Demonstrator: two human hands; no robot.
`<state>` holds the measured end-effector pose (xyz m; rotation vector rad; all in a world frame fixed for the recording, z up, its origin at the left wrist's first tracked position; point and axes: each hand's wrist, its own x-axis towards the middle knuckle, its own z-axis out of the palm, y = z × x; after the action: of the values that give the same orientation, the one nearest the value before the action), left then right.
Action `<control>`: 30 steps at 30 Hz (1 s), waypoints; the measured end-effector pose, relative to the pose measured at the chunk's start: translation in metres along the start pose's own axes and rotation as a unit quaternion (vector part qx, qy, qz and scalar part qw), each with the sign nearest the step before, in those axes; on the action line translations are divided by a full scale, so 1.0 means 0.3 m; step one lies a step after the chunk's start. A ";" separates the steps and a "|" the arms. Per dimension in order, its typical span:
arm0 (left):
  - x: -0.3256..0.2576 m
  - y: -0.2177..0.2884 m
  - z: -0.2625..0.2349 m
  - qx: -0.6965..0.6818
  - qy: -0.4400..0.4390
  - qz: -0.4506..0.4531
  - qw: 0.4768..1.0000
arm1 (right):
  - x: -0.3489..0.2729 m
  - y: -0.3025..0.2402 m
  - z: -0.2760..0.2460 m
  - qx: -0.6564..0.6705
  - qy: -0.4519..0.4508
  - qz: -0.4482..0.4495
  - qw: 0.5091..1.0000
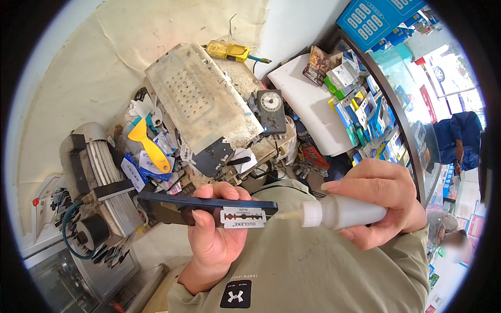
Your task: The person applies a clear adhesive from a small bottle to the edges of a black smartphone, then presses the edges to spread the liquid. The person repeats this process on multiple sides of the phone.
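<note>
My left hand (pixel 216 235) is closed round a dark blue smartphone (pixel 167 201), held level and seen nearly edge-on, thumb on the near side and fingers over the far side. A razor blade (pixel 243 223) lies flat against the phone's edge, just right of my left thumb; whether it is wedged into a seam I cannot tell. From the right, my right hand (pixel 383 195) grips a white squeeze bottle (pixel 347 211), tilted on its side. Its thin nozzle points left, with the tip at or very near the blade and the phone's right end.
Behind the hands sits a cluttered bench with a grimy pale perforated box (pixel 190 99), a black dial device (pixel 271 109), a yellow scraper (pixel 148 146) and a yellow-handled tool (pixel 228 50). A motorised machine (pixel 107 182) stands left. Packaged boxes (pixel 365 115) fill the right; a person in blue (pixel 459 138) is beyond.
</note>
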<state>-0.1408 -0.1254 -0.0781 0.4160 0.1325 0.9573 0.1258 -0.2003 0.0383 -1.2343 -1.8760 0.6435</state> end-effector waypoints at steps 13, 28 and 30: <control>0.008 0.000 0.002 -0.024 -0.014 -0.015 1.000 | 0.000 0.000 -0.006 -0.021 -0.010 0.001 1.000; 0.001 0.002 0.018 0.038 -0.004 -0.032 0.999 | -0.003 0.009 -0.013 -0.011 -0.012 0.001 1.000; 0.000 0.005 0.022 0.062 0.003 -0.043 0.997 | -0.002 0.010 -0.014 -0.006 -0.011 0.000 1.000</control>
<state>-0.1401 -0.1264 -0.0714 0.5166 0.2146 0.8689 0.1310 -0.1998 0.0382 -1.2390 -1.9016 0.6491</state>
